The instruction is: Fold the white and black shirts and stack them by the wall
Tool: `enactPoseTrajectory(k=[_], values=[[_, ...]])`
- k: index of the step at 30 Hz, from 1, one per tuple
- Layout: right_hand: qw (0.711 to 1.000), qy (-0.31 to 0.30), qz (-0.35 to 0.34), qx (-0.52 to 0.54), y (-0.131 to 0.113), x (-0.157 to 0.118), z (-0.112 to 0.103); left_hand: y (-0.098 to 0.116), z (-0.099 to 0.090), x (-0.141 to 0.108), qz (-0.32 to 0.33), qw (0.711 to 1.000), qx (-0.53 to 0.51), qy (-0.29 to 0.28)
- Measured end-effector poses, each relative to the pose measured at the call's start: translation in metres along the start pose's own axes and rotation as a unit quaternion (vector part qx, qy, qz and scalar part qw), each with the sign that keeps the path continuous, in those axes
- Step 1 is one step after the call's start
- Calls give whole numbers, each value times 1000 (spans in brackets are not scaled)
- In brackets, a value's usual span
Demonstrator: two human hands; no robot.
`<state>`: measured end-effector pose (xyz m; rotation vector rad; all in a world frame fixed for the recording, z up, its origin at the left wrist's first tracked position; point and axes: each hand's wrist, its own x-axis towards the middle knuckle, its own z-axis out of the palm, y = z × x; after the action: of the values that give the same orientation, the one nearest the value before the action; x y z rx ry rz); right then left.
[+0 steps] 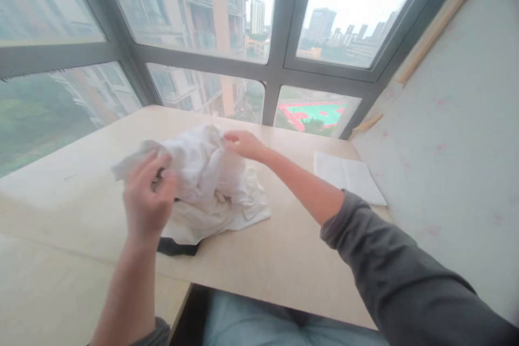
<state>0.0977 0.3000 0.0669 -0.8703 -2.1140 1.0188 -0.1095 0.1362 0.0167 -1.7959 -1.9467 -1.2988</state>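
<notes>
A white cloth, blurred by motion, is held up between my two hands over the table. My left hand is closed on its left part, with something small and dark showing between thumb and fingers. At the upper right edge of the cloth, my right hand pinches the fabric. Below lies a crumpled cream cloth on the pale wooden table. A black piece sticks out from under the cream cloth at its near left side.
Folded white cloth or paper lies at the right of the table, near the patterned wall. Grey-framed windows stand along the table's far and left sides. The near table edge is just above my legs.
</notes>
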Motion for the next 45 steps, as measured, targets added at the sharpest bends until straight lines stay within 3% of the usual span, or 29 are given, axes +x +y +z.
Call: enactPoseTrajectory(k=[3, 4, 6, 8, 10, 14, 16, 18, 22, 24, 26, 34, 45], values=[[998, -20, 47, -37, 54, -49, 32, 8, 45, -18, 47, 986, 97, -129], [997, -11, 59, -47, 69, -66, 34, 6, 56, -24, 47, 979, 126, -156], [994, 17, 85, -71, 94, -98, 24, -1, 69, -35, 36, 974, 157, -159], [985, 52, 123, -108, 118, -130, -6, -7, 68, -41, 33, 979, 158, -127], [968, 90, 173, -160, 144, -162, -48, -7, 59, -44, 42, 986, 141, -83], [911, 139, 279, -270, 194, -228, -136, 14, 46, -60, 38, 996, 73, 28], [886, 142, 314, -310, 213, -255, -166, 33, 54, -78, 45, 999, 15, 22], [870, 131, 330, -341, 229, -272, -183, 54, 73, -102, 58, 996, -50, -39], [848, 113, 331, -398, 254, -278, -193, 97, 123, -147, 93, 959, -162, -214], [835, 114, 331, -426, 263, -274, -193, 114, 146, -158, 110, 930, -193, -291], [822, 114, 330, -450, 271, -271, -192, 123, 164, -158, 110, 919, -192, -328], [792, 125, 305, -514, 278, -270, -195, 102, 209, -112, 68, 941, -154, -293], [733, 212, 313, -565, 239, -274, -205, 99, 212, -117, 50, 945, -162, -279]])
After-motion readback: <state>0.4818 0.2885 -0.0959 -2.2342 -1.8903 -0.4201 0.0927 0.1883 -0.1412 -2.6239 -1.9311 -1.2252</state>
